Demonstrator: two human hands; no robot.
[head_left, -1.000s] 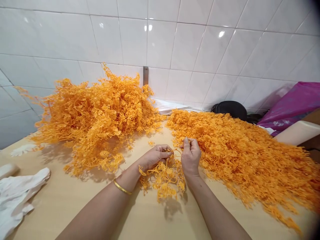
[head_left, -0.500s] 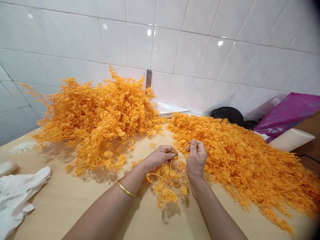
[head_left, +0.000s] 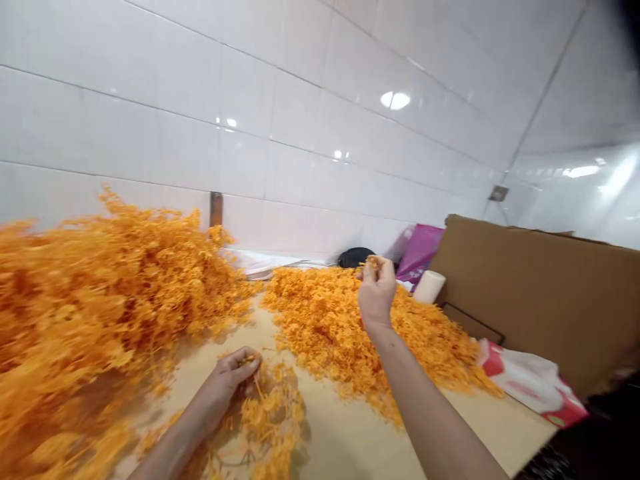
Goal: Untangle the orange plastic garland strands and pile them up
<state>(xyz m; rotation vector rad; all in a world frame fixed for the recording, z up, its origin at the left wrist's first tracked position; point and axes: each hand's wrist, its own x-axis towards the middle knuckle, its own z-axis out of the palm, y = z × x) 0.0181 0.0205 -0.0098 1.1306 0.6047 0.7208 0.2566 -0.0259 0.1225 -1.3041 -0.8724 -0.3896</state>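
Now that it has risen, right hand (head_left: 376, 293) pinching floret (head_left: 371, 262), left hand (head_left: 227, 380) gripping sprig (head_left: 273, 413)

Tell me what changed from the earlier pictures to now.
The right hand lifted away from the left hand, up over the loose pile, pinching a small orange piece. The left hand stayed low, gripping the orange sprig on the table. That pile and the tangled heap lie unchanged.

A tall heap of sprigs (head_left: 90, 313) is piled on the left of the table (head_left: 345, 443), and a flat heap (head_left: 330, 333) is spread to its right. A small bunch (head_left: 273, 417) is held in front, between them, by the left hand (head_left: 227, 381), and a small piece (head_left: 372, 262) is held up over the flat heap by the right hand (head_left: 377, 297). A cardboard box (head_left: 540, 293) is stood at the far right.
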